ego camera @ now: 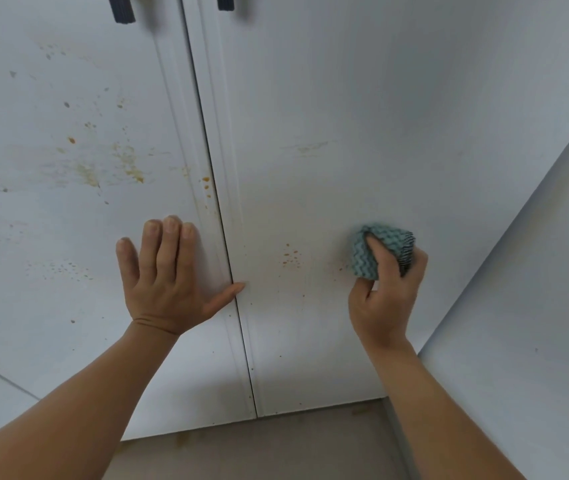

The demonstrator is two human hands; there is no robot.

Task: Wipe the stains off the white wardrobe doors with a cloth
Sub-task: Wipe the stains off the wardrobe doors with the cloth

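Wardrobe doors [311, 168], white, two leaves meeting at a centre seam, fill the view. Left hand [165, 282] pressed flat, fingers spread, on left door at 8 o'clock. Right hand [385, 292] clenched around bunched teal zigzag cloth [376, 251] against right door at 4 o'clock. Orange-brown stains [127, 164] speckle left door at 10 o'clock; fainter spots beside cloth. Dark handles [122, 8] at 12 o'clock.

Teal zigzag cloth [382, 249], white doors [345, 98] with orange-brown stains [130, 168], dark handles [122, 8].
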